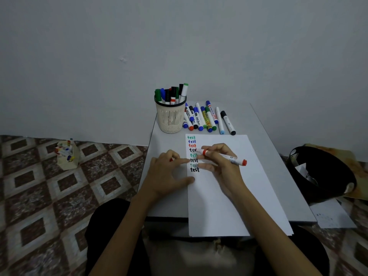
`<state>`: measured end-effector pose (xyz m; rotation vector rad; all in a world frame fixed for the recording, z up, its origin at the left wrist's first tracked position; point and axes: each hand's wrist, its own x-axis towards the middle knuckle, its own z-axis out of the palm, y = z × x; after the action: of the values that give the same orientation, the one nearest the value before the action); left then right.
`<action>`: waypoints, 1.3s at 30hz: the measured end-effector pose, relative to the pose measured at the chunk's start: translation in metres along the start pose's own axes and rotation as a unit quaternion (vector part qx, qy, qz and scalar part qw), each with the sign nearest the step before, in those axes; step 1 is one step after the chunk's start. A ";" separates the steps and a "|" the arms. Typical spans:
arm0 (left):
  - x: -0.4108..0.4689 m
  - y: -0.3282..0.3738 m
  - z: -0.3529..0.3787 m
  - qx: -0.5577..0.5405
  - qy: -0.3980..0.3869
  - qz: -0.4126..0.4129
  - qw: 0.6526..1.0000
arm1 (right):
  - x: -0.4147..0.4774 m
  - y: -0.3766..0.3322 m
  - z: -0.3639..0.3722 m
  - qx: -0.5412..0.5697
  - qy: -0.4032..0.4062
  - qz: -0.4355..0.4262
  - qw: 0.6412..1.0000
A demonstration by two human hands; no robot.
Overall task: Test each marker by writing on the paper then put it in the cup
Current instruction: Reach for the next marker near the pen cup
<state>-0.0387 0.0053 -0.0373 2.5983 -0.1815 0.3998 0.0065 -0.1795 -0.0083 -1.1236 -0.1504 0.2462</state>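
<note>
One mesh cup [170, 120], one paper sheet [235, 196], eight "test" lines [193, 153]. Loose markers [207, 119] beside cup: roughly ten, overlapping; standing markers [172, 94] inside: at least seven. One red marker [225, 157], one red cap [171, 159].

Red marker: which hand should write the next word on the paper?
Right. The right hand already grips the red marker, its tip over the paper beside the written words. The left hand rests at the paper's edge, holding a small red piece, probably the cap.
</note>
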 end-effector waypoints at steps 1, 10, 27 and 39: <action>0.000 0.000 0.000 -0.007 -0.002 -0.002 1.000 | -0.001 0.000 0.001 -0.007 -0.005 0.002 1.000; -0.002 0.000 -0.003 -0.016 -0.025 -0.010 1.000 | 0.000 0.005 0.016 -0.174 0.000 -0.038 0.984; -0.003 -0.001 -0.002 -0.018 -0.017 -0.006 1.000 | 0.003 0.022 0.016 -0.321 -0.004 -0.059 0.945; -0.003 0.000 -0.003 -0.019 -0.013 -0.004 1.000 | 0.004 0.024 0.014 -0.310 -0.014 -0.065 0.948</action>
<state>-0.0422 0.0067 -0.0362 2.5674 -0.1862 0.3554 0.0045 -0.1561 -0.0241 -1.7284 -0.3420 0.0958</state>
